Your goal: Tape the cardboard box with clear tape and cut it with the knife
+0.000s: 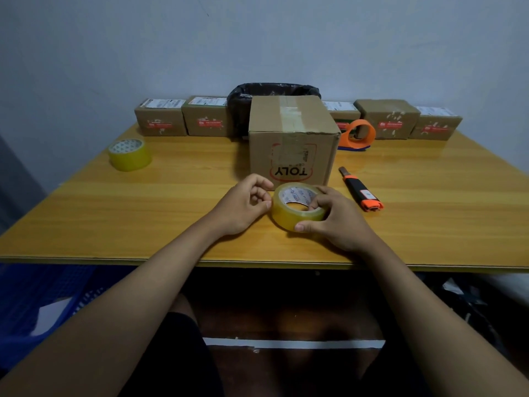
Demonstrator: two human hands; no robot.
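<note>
A brown cardboard box (pixel 292 138) printed "TOLY" upside down stands mid-table, old tape strips across its closed top. Just in front of it a roll of clear tape (pixel 296 206) is tilted above the wooden table (pixel 143 213). My right hand (pixel 335 219) grips the roll, thumb on its near rim and fingers in the core. My left hand (pixel 243 204) touches the roll's left side, thumb and fingertips pinched at the tape surface. An orange-and-black utility knife (pixel 361 189) lies on the table right of the box, untouched.
A second tape roll (pixel 130 154) lies at the far left. An orange tape dispenser (pixel 357 135) sits behind the box on the right. Several small parcels (pixel 183 116) and a black-lined bin (pixel 246 98) line the back wall. A blue crate (pixel 43 305) stands below left.
</note>
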